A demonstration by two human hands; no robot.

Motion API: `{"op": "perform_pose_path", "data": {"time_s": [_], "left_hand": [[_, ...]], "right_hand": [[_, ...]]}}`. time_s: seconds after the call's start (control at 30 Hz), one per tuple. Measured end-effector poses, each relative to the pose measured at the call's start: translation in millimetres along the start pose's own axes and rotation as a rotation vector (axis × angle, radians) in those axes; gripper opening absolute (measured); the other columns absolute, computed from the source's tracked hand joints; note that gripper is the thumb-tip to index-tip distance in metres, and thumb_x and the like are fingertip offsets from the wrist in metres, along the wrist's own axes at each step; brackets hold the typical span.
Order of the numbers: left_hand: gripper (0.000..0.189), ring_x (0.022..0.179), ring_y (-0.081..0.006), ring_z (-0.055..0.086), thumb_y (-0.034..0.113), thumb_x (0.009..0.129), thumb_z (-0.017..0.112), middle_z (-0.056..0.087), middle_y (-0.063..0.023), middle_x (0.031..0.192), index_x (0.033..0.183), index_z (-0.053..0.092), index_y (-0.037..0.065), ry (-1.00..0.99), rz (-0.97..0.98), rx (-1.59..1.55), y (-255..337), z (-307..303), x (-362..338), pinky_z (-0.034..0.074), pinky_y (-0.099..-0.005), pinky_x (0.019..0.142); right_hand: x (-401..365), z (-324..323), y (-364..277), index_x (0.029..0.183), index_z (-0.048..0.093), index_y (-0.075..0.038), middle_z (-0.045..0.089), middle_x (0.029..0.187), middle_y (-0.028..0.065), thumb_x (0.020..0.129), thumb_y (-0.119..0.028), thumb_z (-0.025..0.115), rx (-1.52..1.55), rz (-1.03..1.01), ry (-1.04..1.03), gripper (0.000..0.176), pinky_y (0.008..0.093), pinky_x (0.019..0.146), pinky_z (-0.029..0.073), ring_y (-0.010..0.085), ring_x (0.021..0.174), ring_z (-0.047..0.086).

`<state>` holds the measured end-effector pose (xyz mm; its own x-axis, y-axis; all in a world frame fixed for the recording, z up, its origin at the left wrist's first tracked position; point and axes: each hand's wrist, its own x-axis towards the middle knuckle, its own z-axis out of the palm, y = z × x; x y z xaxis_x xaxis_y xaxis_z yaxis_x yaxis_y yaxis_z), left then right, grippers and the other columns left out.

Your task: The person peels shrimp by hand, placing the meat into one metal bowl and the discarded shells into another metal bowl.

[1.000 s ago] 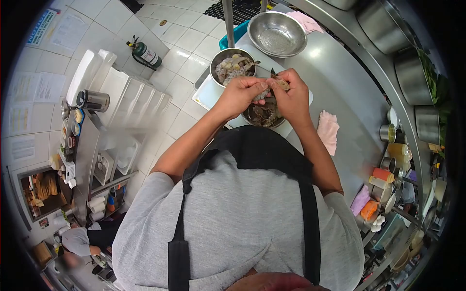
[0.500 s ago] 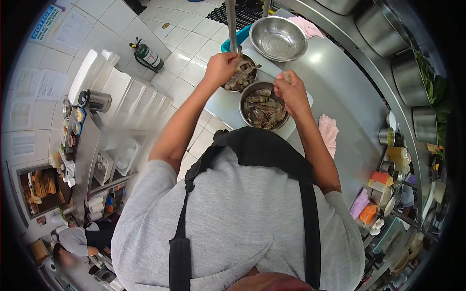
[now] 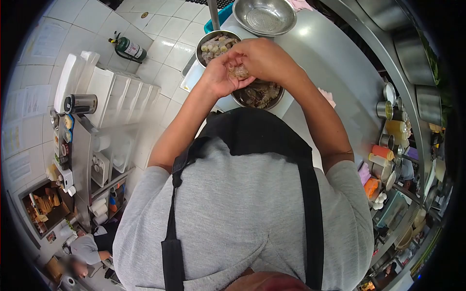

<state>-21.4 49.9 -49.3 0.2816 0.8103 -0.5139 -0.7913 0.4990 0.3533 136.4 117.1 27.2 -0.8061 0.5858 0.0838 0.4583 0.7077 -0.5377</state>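
Head view: the left hand (image 3: 219, 76) and right hand (image 3: 266, 59) meet above the near bowl (image 3: 257, 97) of grey unpeeled pieces. Both grips are closed narrowly on one pale shrimp (image 3: 238, 72), pinched between the fingertips. Half a second ago the left hand was out over the far bowl (image 3: 212, 44) of peeled pieces. It is back now, so a fresh shrimp seems to be in hand. An empty bowl (image 3: 264, 17) stands farther off on the table (image 3: 335, 53).
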Motion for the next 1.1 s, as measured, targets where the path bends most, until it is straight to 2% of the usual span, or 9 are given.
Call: {"op": "perform_pose_path", "data": {"time_s": [0.17, 0.37, 0.47, 0.57, 0.63, 0.73, 0.83, 1.03, 1.1], "left_hand": [[0.044, 0.121, -0.0379, 0.063, 0.037, 0.110, 0.043, 0.066, -0.0157, 0.127, 0.123, 0.061, 0.000, -0.084, 0.078, -0.120, 41.1, -27.5, -14.6, 0.051, -0.0546, 0.104], [0.049, 0.115, -0.0356, 0.066, 0.041, 0.110, 0.039, 0.071, -0.0136, 0.114, 0.119, 0.066, 0.000, 0.151, 0.551, 0.057, 121.6, -72.6, -0.2, 0.052, -0.0494, 0.101], [0.063, 0.145, -0.0376, 0.042, 0.052, 0.106, 0.047, 0.054, -0.0217, 0.149, 0.144, 0.054, 0.002, 0.333, 0.535, 0.359, 149.2, -90.4, 18.2, 0.020, -0.0589, 0.123], [0.078, 0.153, -0.0373, 0.027, 0.060, 0.102, 0.051, 0.037, -0.0223, 0.163, 0.155, 0.044, 0.004, 0.694, 0.518, 0.634, 152.9, -97.4, 37.6, 0.017, -0.0603, 0.121], [0.085, 0.159, -0.0369, 0.006, 0.066, 0.100, 0.049, 0.020, -0.0205, 0.171, 0.158, 0.038, 0.004, 0.626, 0.513, 0.682, 155.7, -93.0, 28.1, 0.005, -0.0595, 0.125], [0.075, 0.155, -0.0354, 0.026, 0.060, 0.103, 0.048, 0.037, -0.0212, 0.163, 0.152, 0.047, 0.003, 0.515, 0.586, 0.760, 141.1, -78.2, 16.6, 0.019, -0.0552, 0.123], [0.051, 0.120, -0.0239, 0.065, 0.044, 0.109, 0.047, 0.068, -0.0131, 0.131, 0.134, 0.063, 0.003, 0.240, 0.664, 0.705, 107.4, -47.9, -3.4, 0.047, -0.0365, 0.101], [0.047, 0.112, -0.0209, 0.069, 0.040, 0.107, 0.054, 0.069, -0.0113, 0.128, 0.135, 0.062, 0.003, -0.008, 0.445, 0.788, 27.9, 1.7, -12.5, 0.053, -0.0312, 0.093], [0.043, 0.107, -0.0160, 0.068, 0.037, 0.107, 0.055, 0.070, -0.0070, 0.120, 0.132, 0.064, 0.004, -0.040, 0.295, 0.828, 5.2, 12.2, -9.3, 0.053, -0.0287, 0.090]], "right_hand": [[-12.5, -8.0, 9.9, 0.097, 0.076, -0.008, 0.074, 0.097, 0.0160, 0.084, -0.018, 0.067, 0.155, 0.037, 0.116, 0.019, 0.0465, 0.083, 0.055, 0.0350, 0.093, 0.071], [-36.5, 53.6, 47.5, 0.102, 0.074, -0.007, 0.075, 0.096, 0.0155, 0.084, -0.012, 0.067, -0.251, 0.260, -0.292, 0.019, 0.0450, 0.081, 0.057, 0.0352, 0.091, 0.072], [-39.6, 89.8, 61.3, 0.098, 0.075, -0.004, 0.075, 0.096, 0.0202, 0.083, -0.012, 0.066, -0.449, 0.197, -0.426, 0.019, 0.0476, 0.083, 0.058, 0.0355, 0.096, 0.073], [-44.5, 105.8, 59.6, 0.102, 0.072, -0.001, 0.075, 0.097, 0.0216, 0.086, -0.013, 0.064, -0.443, 0.191, -0.426, 0.021, 0.0489, 0.081, 0.058, 0.0368, 0.095, 0.073], [-49.0, 107.1, 56.5, 0.109, 0.069, -0.003, 0.075, 0.098, 0.0206, 0.088, -0.012, 0.062, -0.407, 0.213, -0.407, 0.024, 0.0499, 0.081, 0.058, 0.0379, 0.095, 0.073], [-53.4, 101.1, 57.4, 0.115, 0.066, -0.005, 0.074, 0.096, 0.0207, 0.087, -0.012, 0.064, -0.376, 0.217, -0.334, 0.029, 0.0504, 0.082, 0.058, 0.0386, 0.094, 0.072], [-54.0, 69.8, 51.3, 0.114, 0.064, -0.005, 0.073, 0.095, 0.0201, 0.084, -0.013, 0.067, -0.275, 0.271, -0.208, 0.032, 0.0495, 0.083, 0.057, 0.0399, 0.092, 0.070], [-60.3, 18.7, 53.6, 0.117, 0.059, -0.004, 0.074, 0.101, 0.0101, 0.089, -0.001, 0.070, 1.105, 0.404, 0.175, 0.030, 0.0317, 0.084, 0.058, 0.0175, 0.093, 0.070], [-62.8, 17.0, 58.8, 0.119, 0.058, -0.003, 0.073, 0.107, 0.0089, 0.091, 0.002, 0.071, 1.186, 0.375, 0.179, 0.032, 0.0304, 0.085, 0.058, 0.0156, 0.096, 0.070]]}}
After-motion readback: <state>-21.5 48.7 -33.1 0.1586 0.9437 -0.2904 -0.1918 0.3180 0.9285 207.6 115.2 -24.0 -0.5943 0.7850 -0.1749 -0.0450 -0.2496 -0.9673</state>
